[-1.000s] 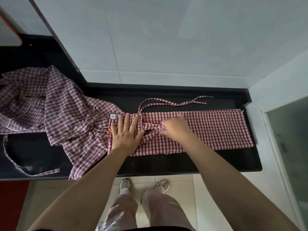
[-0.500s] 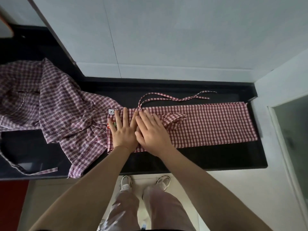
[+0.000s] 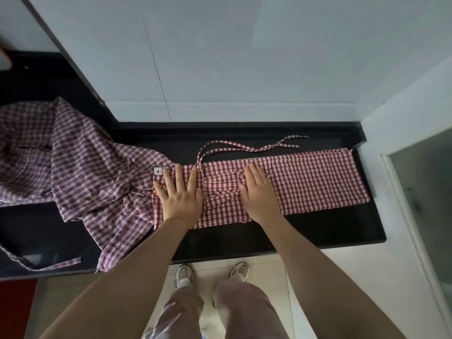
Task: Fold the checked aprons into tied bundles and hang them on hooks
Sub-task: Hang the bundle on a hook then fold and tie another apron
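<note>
Head cam, looking straight down at my hands. My left hand (image 3: 179,195) is flat on the left end of the folded red checked apron (image 3: 305,182), fingers straight and spread, palm down, not gripping anything, just pressing the cloth. My right hand (image 3: 259,193) is the same deal a bit further along the strip, fingers straight and close together, flat on top of a bunched bit of strap that lies across the fold. Both forearms reach straight out from me over the edge of the black countertop (image 3: 318,231).

The apron itself is folded into one long narrow band lying flat along the counter, running from my left hand all the way to the right end by the wall. Its ties (image 3: 247,149) trail loose behind it toward the back of the counter, starting near my left fingertips. There's a little printed patch (image 3: 159,171) peeking out at the left end, partly under my fingers.

Left of that, a pile of darker checked aprons (image 3: 80,172) sits crumpled, touching the folded one, with one corner hanging over the front edge and a strap (image 3: 61,263) lying on the counter.
</note>
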Action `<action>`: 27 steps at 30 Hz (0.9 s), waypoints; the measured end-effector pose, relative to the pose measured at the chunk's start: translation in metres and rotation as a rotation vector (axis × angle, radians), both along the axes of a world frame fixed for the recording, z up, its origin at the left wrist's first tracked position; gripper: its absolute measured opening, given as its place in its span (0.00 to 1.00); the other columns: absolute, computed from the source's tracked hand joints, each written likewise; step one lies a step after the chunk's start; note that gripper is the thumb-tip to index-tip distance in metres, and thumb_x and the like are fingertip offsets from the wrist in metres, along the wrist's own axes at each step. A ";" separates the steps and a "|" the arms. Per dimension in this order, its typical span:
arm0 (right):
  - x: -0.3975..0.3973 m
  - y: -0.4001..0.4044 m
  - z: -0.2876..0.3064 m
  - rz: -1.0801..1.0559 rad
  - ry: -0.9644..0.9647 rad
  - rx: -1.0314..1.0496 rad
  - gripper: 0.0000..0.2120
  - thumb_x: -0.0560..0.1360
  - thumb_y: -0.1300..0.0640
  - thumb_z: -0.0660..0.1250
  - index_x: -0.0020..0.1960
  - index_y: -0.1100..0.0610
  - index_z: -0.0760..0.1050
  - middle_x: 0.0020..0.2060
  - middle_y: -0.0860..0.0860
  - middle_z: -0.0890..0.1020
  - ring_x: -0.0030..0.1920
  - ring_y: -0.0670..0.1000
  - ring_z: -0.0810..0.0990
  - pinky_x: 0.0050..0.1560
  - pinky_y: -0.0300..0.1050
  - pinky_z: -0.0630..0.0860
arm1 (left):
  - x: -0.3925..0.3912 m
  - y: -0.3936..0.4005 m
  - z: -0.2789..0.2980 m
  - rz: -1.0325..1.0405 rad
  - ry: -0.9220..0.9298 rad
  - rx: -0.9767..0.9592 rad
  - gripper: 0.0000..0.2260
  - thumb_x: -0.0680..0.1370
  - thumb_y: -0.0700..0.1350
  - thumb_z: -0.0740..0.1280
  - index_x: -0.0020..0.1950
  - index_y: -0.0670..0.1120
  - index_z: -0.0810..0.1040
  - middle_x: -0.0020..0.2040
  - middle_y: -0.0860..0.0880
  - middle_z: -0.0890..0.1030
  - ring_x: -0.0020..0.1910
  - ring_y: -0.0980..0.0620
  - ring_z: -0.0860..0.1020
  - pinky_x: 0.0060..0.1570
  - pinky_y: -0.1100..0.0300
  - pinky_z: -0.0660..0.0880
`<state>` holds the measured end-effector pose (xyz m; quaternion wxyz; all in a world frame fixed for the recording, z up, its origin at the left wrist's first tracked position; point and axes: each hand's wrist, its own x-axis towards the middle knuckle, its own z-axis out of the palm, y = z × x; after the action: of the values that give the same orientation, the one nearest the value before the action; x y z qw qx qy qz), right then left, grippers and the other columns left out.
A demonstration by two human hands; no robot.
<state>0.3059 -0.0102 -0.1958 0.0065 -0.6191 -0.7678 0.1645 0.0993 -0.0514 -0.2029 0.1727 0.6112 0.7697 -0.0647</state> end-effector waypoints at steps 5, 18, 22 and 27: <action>0.033 0.010 0.036 -0.167 0.134 0.321 0.05 0.77 0.62 0.67 0.52 0.58 0.78 0.47 0.51 0.79 0.49 0.49 0.77 0.46 0.39 0.75 | 0.039 0.021 0.028 0.178 -0.049 0.033 0.29 0.81 0.47 0.54 0.81 0.49 0.49 0.81 0.40 0.44 0.79 0.37 0.39 0.75 0.35 0.39; 0.230 0.072 0.022 -0.851 -0.075 -0.153 0.36 0.77 0.44 0.68 0.74 0.65 0.61 0.72 0.63 0.65 0.72 0.63 0.65 0.69 0.60 0.67 | 0.180 0.045 0.008 -0.188 0.008 -0.137 0.35 0.78 0.71 0.39 0.78 0.57 0.29 0.78 0.45 0.29 0.77 0.37 0.31 0.73 0.31 0.37; 0.239 0.089 0.030 -0.904 0.169 -0.307 0.26 0.74 0.50 0.74 0.65 0.60 0.69 0.61 0.57 0.77 0.62 0.62 0.77 0.66 0.60 0.72 | 0.183 0.042 0.004 -0.177 0.045 -0.110 0.36 0.76 0.72 0.37 0.77 0.56 0.28 0.78 0.45 0.28 0.76 0.36 0.30 0.73 0.31 0.37; 0.239 0.108 0.063 -0.907 0.436 -0.486 0.06 0.75 0.56 0.72 0.47 0.57 0.77 0.46 0.55 0.82 0.43 0.55 0.81 0.41 0.48 0.76 | 0.183 0.042 0.005 -0.179 0.048 -0.105 0.36 0.76 0.72 0.38 0.78 0.57 0.28 0.78 0.45 0.28 0.76 0.37 0.30 0.73 0.31 0.37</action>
<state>0.5451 0.0982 -0.1330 0.0923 -0.8228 -0.3451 0.4420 0.2821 -0.0097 -0.1982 0.1795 0.6660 0.7114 -0.1349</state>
